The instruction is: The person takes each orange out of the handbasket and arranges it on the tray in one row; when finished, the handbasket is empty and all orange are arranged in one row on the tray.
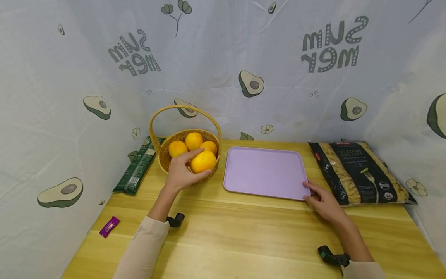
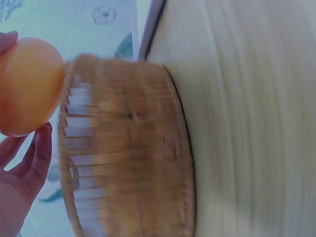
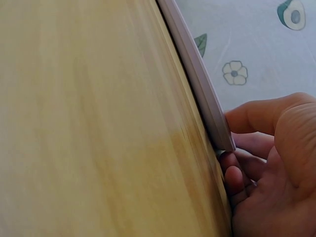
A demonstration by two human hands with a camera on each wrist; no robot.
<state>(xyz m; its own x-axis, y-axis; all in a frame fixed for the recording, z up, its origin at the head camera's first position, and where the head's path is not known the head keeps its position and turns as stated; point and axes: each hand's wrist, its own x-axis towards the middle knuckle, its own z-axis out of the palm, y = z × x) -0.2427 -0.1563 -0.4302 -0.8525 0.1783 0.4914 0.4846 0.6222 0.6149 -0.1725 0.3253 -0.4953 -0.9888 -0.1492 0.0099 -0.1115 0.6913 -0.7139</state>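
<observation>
My left hand [image 1: 179,173] grips an orange [image 1: 203,162] between thumb and fingers, at the front of a woven basket [image 1: 162,159]. In the left wrist view this orange [image 2: 32,86] is level with the rim of the basket [image 2: 143,148], which looks blurred. Three more oranges [image 1: 193,141] lie inside, one partly hidden behind the held one. At the right, my right hand [image 1: 325,203] pinches the near right corner of a lilac tray [image 1: 265,172]. The right wrist view has the thumb over the edge of the tray [image 3: 202,84] and other fingers beneath it.
A green packet [image 1: 137,168] lies left of the basket, whose tall handle [image 1: 184,107] arches over it. Nearer the front left is a small purple wrapped sweet [image 1: 109,227]. A large pasta bag [image 1: 359,172] lies right of the tray. Printed curtains [image 1: 223,58] surround the wooden table [image 1: 244,236].
</observation>
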